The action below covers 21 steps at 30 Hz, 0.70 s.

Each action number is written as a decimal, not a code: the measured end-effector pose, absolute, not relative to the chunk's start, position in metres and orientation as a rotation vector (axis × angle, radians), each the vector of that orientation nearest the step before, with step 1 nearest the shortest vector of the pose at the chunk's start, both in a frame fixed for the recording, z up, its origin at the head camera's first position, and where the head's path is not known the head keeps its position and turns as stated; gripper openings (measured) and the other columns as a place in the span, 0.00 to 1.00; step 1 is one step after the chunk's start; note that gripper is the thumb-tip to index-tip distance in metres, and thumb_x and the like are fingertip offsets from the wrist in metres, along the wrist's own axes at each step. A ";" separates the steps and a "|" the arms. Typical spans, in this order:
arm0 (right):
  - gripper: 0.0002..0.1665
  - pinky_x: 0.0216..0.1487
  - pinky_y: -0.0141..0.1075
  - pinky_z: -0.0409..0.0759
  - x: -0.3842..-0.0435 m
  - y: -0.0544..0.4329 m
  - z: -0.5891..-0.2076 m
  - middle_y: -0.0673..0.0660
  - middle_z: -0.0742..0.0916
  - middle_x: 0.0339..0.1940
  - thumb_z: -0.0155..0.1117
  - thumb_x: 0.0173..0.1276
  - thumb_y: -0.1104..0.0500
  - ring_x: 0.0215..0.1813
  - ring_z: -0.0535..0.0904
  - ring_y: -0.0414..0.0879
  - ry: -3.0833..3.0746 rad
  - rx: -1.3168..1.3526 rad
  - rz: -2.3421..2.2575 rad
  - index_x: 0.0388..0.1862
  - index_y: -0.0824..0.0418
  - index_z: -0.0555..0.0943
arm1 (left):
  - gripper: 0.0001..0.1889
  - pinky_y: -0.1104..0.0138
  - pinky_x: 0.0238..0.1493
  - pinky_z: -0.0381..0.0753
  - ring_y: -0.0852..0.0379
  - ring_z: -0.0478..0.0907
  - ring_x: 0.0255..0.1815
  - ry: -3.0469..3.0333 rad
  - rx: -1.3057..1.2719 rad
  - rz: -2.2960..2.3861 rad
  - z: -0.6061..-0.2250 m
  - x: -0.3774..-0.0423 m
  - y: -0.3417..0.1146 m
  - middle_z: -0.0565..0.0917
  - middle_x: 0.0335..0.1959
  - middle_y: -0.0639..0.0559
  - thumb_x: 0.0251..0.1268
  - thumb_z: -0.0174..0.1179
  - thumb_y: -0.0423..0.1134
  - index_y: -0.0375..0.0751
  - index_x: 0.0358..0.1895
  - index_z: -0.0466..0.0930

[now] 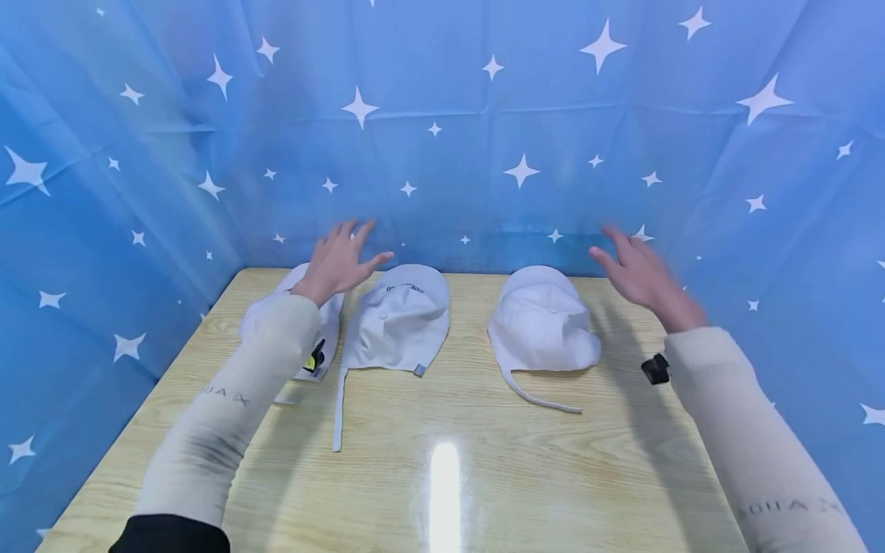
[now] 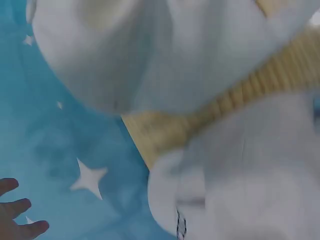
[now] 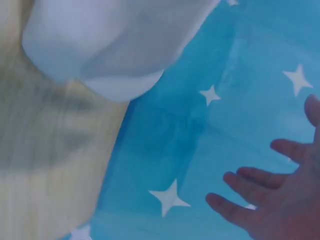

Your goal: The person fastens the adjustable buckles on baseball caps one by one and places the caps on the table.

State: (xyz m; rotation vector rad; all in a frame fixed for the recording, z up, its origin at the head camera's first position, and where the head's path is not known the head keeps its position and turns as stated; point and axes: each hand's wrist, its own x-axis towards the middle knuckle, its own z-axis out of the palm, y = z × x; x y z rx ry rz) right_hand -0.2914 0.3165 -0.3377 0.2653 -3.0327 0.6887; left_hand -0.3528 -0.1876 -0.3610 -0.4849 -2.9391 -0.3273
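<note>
Three white caps lie along the far edge of the table in the head view. My left hand (image 1: pixel 340 263), fingers spread, hovers over the far end of the left cap (image 1: pixel 330 334), whose side bears a black and yellow patch; the forearm hides part of it. Beside it the middle cap (image 1: pixel 397 330) has dark lettering near its brim and a long strap trailing toward me. The right cap (image 1: pixel 542 326) sits apart, its strap curving forward. To the right of that cap my right hand (image 1: pixel 639 276) is raised with fingers extended, holding nothing; it is slightly blurred.
A wood-grain table (image 1: pixel 359 491) reflects a bright light strip at its front middle. Blue curtains (image 1: pixel 442 61) with white stars stand close behind the table and on both sides. A black strap end (image 1: pixel 655 369) hangs beside the right sleeve.
</note>
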 end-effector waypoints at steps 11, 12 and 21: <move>0.45 0.68 0.73 0.64 -0.231 0.318 -0.385 0.80 0.61 0.79 0.33 0.85 0.37 0.74 0.61 0.80 -2.939 0.133 1.028 0.84 0.69 0.48 | 0.36 0.43 0.69 0.72 0.38 0.70 0.72 -2.716 -0.576 -0.635 -0.364 -0.301 -0.139 0.71 0.73 0.39 0.74 0.59 0.59 0.44 0.77 0.66; 0.46 0.68 0.73 0.65 -0.227 0.318 -0.390 0.81 0.62 0.78 0.31 0.85 0.36 0.74 0.61 0.80 -2.955 0.103 1.051 0.84 0.69 0.47 | 0.35 0.44 0.70 0.72 0.39 0.70 0.72 -2.706 -0.583 -0.673 -0.365 -0.295 -0.133 0.71 0.73 0.40 0.74 0.59 0.58 0.44 0.76 0.67; 0.49 0.71 0.62 0.72 -0.203 0.320 -0.424 0.78 0.61 0.80 0.36 0.82 0.33 0.78 0.63 0.73 -2.829 -0.211 1.625 0.84 0.68 0.46 | 0.26 0.53 0.56 0.82 0.47 0.80 0.61 -2.615 -0.731 -1.031 -0.383 -0.253 -0.082 0.78 0.67 0.46 0.76 0.59 0.52 0.45 0.70 0.74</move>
